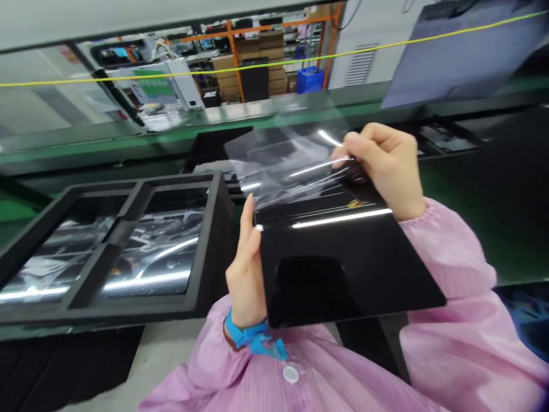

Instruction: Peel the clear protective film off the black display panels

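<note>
A glossy black flat panel (pixel 343 257), like a tablet screen, is held up tilted in front of my chest. My left hand (pixel 247 266) grips its left edge, with the fingers partly hidden behind it. Clear protective film (pixel 283 166) stands loose and creased over the panel's far part. My right hand (pixel 386 163) pinches the film near the far right corner. A small yellowish mark (pixel 355 203) shows near the panel's far edge. The lower part of the panel has no loose film on it and reflects a dark shape.
On the left stands a black foam tray (pixel 206 246) whose compartments hold film-covered panels (pixel 154 252). More foam trays (pixel 448 139) lie behind on the green bench. A yellow cord (pixel 266 66) runs across the view, and a grey sheet (pixel 454 51) hangs at the upper right.
</note>
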Action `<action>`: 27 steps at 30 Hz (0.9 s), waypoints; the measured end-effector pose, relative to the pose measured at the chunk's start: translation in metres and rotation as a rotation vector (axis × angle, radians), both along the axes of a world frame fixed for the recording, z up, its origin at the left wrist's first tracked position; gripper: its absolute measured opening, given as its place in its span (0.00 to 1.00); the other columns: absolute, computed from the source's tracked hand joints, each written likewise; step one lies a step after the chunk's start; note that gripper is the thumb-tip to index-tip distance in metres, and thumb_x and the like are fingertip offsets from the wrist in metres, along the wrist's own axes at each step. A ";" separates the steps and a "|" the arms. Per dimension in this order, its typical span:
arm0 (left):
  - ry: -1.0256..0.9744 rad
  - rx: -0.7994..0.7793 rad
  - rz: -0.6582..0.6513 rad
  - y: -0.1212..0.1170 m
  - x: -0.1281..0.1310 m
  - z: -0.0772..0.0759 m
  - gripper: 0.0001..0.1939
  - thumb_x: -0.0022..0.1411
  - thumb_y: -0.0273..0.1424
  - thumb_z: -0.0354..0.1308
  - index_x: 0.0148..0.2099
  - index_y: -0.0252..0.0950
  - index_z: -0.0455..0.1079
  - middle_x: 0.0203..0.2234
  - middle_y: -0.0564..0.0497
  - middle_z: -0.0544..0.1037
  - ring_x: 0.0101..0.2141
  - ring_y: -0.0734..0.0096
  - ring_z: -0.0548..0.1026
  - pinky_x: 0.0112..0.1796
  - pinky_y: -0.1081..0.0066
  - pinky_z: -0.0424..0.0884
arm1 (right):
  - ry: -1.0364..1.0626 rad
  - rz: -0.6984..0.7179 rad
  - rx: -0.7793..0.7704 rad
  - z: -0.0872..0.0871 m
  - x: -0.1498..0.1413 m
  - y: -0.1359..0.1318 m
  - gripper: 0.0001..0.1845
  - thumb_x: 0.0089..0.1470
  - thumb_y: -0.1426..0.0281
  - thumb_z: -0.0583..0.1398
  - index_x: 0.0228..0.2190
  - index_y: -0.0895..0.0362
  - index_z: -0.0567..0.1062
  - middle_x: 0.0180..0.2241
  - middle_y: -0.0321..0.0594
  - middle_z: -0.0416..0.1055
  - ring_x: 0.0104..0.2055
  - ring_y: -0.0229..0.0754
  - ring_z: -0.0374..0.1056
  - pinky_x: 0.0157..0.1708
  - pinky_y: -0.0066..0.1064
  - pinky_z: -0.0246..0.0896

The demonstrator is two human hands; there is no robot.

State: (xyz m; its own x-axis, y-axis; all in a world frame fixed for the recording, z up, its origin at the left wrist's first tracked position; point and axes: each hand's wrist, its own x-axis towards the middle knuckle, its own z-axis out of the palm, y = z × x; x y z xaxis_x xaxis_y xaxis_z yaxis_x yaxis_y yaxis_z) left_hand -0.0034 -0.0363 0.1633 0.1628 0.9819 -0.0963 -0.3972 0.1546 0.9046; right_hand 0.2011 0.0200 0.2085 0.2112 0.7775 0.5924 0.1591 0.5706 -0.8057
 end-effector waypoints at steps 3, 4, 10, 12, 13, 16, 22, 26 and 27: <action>-0.123 0.111 0.053 -0.011 0.006 0.014 0.29 0.64 0.29 0.48 0.67 0.43 0.52 0.65 0.64 0.55 0.66 0.71 0.46 0.63 0.73 0.49 | 0.099 0.012 0.053 -0.006 0.002 0.008 0.16 0.48 0.73 0.61 0.16 0.56 0.61 0.18 0.39 0.69 0.23 0.38 0.67 0.23 0.29 0.59; -0.168 0.132 0.059 -0.012 0.008 0.016 0.28 0.64 0.27 0.48 0.66 0.42 0.54 0.65 0.63 0.56 0.66 0.70 0.47 0.63 0.72 0.49 | 0.103 0.008 0.069 -0.007 0.002 0.010 0.16 0.48 0.74 0.61 0.15 0.56 0.60 0.17 0.39 0.68 0.22 0.38 0.67 0.22 0.29 0.59; -0.323 0.056 -0.021 -0.010 0.004 0.014 0.30 0.63 0.28 0.49 0.66 0.46 0.52 0.62 0.58 0.63 0.66 0.59 0.45 0.64 0.59 0.41 | 0.040 -0.002 0.126 -0.008 -0.001 0.015 0.18 0.50 0.72 0.61 0.17 0.54 0.59 0.17 0.36 0.65 0.23 0.39 0.67 0.21 0.31 0.60; -0.326 0.067 -0.022 -0.009 0.002 0.012 0.29 0.64 0.28 0.49 0.66 0.47 0.54 0.62 0.60 0.63 0.66 0.60 0.43 0.64 0.60 0.40 | 0.038 -0.009 0.132 -0.010 -0.001 0.016 0.19 0.50 0.71 0.63 0.16 0.53 0.59 0.16 0.36 0.64 0.22 0.40 0.67 0.19 0.31 0.59; -0.315 0.087 -0.007 -0.009 0.001 0.011 0.28 0.64 0.27 0.50 0.65 0.46 0.56 0.62 0.61 0.62 0.66 0.62 0.42 0.64 0.62 0.38 | 0.043 -0.008 0.128 -0.010 -0.002 0.017 0.19 0.49 0.70 0.63 0.16 0.53 0.60 0.16 0.36 0.64 0.22 0.40 0.67 0.19 0.31 0.59; -0.242 0.133 0.074 -0.010 -0.001 0.010 0.24 0.63 0.26 0.52 0.61 0.46 0.62 0.63 0.68 0.58 0.66 0.67 0.36 0.64 0.69 0.34 | 0.066 -0.003 0.101 -0.011 -0.003 0.018 0.19 0.46 0.69 0.65 0.16 0.53 0.60 0.15 0.36 0.63 0.22 0.41 0.67 0.19 0.31 0.58; -0.215 0.068 0.101 0.002 -0.002 0.000 0.23 0.66 0.27 0.49 0.62 0.39 0.61 0.63 0.61 0.61 0.66 0.70 0.45 0.64 0.72 0.42 | -0.044 -0.052 -0.030 0.001 -0.012 0.005 0.17 0.47 0.70 0.65 0.14 0.56 0.64 0.17 0.38 0.68 0.21 0.38 0.66 0.22 0.33 0.59; -0.215 -0.066 0.035 0.024 -0.004 -0.023 0.21 0.66 0.24 0.47 0.60 0.31 0.64 0.59 0.52 0.66 0.63 0.68 0.54 0.63 0.72 0.48 | -0.294 -0.149 -0.043 0.010 -0.020 -0.010 0.14 0.51 0.77 0.63 0.16 0.59 0.70 0.18 0.35 0.69 0.20 0.32 0.64 0.24 0.28 0.57; -0.201 -0.097 0.013 0.028 -0.004 -0.029 0.21 0.65 0.21 0.47 0.59 0.29 0.65 0.58 0.51 0.68 0.63 0.68 0.55 0.63 0.73 0.49 | -0.350 -0.155 -0.051 0.011 -0.021 -0.014 0.14 0.51 0.76 0.63 0.17 0.59 0.71 0.18 0.34 0.70 0.20 0.31 0.63 0.22 0.27 0.55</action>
